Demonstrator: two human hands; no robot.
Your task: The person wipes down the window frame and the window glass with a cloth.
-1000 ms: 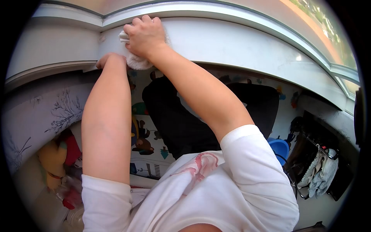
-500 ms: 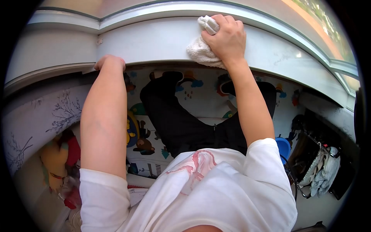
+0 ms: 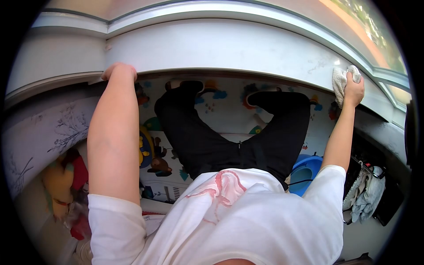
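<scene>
My right hand (image 3: 354, 90) is closed on a whitish terry cloth (image 3: 339, 84), pressed against the right part of the white windowsill (image 3: 212, 46). The cloth bunches out to the left of the fingers and above them. Faint grey smudges show on the sill just left of it. At the left, my left hand (image 3: 119, 70) grips the sill's front edge with its fingers curled. Part of those fingers is hidden from view.
Behind the sill runs a window frame (image 3: 212, 9). Below are a blue basin (image 3: 304, 170), a patterned mat (image 3: 221, 117) under my legs, and a hanger with grey cloths (image 3: 369, 194) at right. Stuffed toys (image 3: 57, 183) lie at left.
My right hand has slid the cloth far to the right along the sill. The left hand keeps its place on the edge. More of the blue basin shows.
</scene>
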